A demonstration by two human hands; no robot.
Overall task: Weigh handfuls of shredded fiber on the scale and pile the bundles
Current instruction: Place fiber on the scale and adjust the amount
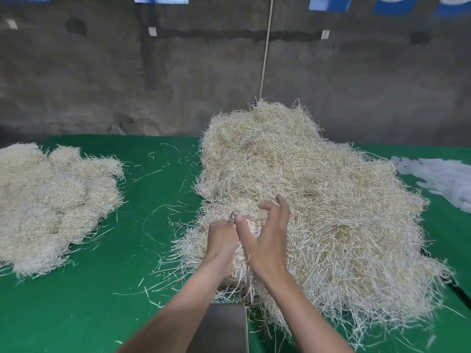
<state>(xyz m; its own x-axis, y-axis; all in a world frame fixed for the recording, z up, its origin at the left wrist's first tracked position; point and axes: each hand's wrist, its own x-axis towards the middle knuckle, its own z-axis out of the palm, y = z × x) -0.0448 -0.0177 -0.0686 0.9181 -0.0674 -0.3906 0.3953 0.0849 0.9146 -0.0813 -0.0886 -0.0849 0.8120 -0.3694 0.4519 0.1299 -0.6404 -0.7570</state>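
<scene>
A big heap of pale shredded fiber covers the middle and right of the green table. Both hands are at its near left edge. My left hand is closed around a handful of fiber whose strands hang below it. My right hand presses against the same handful, thumb beside the left hand, fingers curled over the heap. Below my forearms a grey metal scale plate shows at the table's front edge, partly hidden by my arms. A pile of fiber bundles lies at the left.
Loose strands are scattered over the green cloth between the two piles. White plastic sheets lie at the far right edge. A grey concrete wall stands behind the table, with a cord hanging down it.
</scene>
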